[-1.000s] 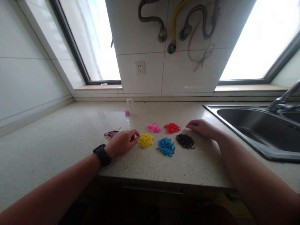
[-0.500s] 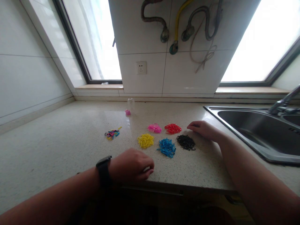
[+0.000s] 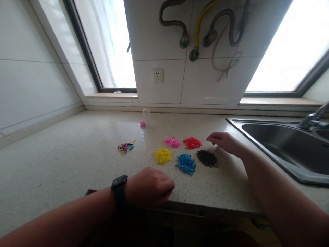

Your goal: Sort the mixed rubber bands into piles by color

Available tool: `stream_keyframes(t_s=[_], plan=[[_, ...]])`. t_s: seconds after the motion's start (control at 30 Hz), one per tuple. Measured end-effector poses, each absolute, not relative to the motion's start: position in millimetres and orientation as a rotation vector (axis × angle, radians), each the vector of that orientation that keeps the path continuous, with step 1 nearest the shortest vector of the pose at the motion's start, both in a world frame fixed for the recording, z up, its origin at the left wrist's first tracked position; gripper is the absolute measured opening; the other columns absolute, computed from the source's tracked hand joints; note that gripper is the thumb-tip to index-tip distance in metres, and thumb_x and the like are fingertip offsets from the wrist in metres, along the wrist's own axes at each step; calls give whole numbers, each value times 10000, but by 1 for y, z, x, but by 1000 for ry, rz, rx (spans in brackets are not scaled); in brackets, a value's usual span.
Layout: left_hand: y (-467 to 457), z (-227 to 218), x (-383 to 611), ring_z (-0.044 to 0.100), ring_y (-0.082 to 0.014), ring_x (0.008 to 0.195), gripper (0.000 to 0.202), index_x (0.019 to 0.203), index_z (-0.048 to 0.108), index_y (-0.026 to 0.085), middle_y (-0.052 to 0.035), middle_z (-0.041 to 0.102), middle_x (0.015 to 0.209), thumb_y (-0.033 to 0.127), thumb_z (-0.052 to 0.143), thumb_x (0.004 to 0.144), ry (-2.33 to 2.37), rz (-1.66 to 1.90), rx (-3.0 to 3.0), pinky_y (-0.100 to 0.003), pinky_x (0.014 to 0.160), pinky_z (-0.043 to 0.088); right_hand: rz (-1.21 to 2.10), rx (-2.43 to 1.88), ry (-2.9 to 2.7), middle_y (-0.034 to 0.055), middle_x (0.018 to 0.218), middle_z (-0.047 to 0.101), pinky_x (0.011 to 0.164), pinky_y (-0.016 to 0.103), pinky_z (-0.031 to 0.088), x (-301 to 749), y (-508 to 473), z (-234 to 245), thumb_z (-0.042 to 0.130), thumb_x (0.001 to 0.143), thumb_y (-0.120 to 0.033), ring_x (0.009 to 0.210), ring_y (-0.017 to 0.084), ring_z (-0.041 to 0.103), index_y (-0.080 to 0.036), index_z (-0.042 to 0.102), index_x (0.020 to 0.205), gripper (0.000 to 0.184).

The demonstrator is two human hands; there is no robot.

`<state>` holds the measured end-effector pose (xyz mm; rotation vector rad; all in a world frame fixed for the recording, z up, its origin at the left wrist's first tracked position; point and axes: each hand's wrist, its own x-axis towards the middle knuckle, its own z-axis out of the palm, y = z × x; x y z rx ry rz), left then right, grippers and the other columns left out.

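Small elastic bands lie sorted by colour on the speckled counter (image 3: 64,157): a yellow pile (image 3: 162,155), a blue pile (image 3: 186,163), a black pile (image 3: 207,158), a pink pile (image 3: 172,141) and a red pile (image 3: 192,142). A small mixed-colour heap (image 3: 125,148) sits apart to the left. My left hand (image 3: 151,187), with a black watch on the wrist, rests at the counter's front edge with its fingers curled under. My right hand (image 3: 224,142) lies beside the red and black piles, fingers curled loosely, nothing visible in it.
A clear little bottle (image 3: 146,114) and a pink cap (image 3: 142,124) lie near the back wall. A steel sink (image 3: 282,144) with a tap (image 3: 313,118) fills the right side. Hoses (image 3: 205,31) and a socket (image 3: 157,75) are on the tiled wall.
My left hand has drawn back from beside the yellow pile to the counter's front edge and curled closed. My right hand has stayed near the red pile.
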<state>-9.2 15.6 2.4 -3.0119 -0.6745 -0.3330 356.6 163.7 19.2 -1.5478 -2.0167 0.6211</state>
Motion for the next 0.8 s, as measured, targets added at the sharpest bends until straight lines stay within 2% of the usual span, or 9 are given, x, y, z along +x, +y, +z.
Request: stream_keyframes(t_s=[0.23,0.4,0.47,0.6,0.8], plan=[[17,6,-9,572,-150,614,106,850,533,192,-13,641,728,247,506,936,-655,-324,-2988,-310,527,350,718,-1228,-2187,56,816,702,686,327,476,290,169,48,608,832,-552,736,184,598,-212,724,915,368],[17,6,-10,590,-155,632,95,882,534,193,-6,653,752,268,515,936,-634,-302,-2995,-299,533,364,619,-1057,-2461,22,768,705,650,274,449,215,174,70,619,864,-384,689,141,591,-204,739,931,227],[18,5,-11,596,-157,643,101,896,531,193,-5,658,769,279,511,944,-623,-293,-2994,-299,535,373,589,-1012,-2529,34,766,714,650,261,441,184,179,73,610,868,-303,682,134,601,-166,745,950,209],[17,6,-11,602,-159,653,115,905,531,195,4,655,778,293,499,956,-615,-288,-2981,-310,532,387,474,-859,-2720,64,879,752,708,254,440,127,191,66,617,854,-194,760,142,648,-146,752,1015,215],[16,10,-9,604,-157,645,141,880,531,192,-2,653,764,306,509,961,-599,-300,-2959,-310,532,395,281,-779,-2944,110,1139,730,821,281,462,69,199,46,669,859,-222,968,201,668,-171,718,1161,310]])
